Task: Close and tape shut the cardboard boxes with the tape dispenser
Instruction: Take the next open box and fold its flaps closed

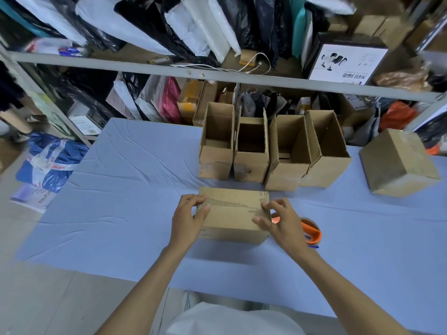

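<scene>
A closed cardboard box (233, 215) sits on the blue-covered table (121, 213) right in front of me, its top showing a torn strip of corrugation. My left hand (187, 217) grips the box's left edge, thumb on top. My right hand (278, 220) holds the right edge with curled fingers on the top. An orange tape dispenser (312, 230) lies on the table just right of the box, partly hidden behind my right hand.
Several open cardboard boxes (273, 151) stand in a row behind the closed one. Another closed box (396, 163) sits at the far right of the table. Metal shelves (217, 74) packed with bags and parcels rise behind the table.
</scene>
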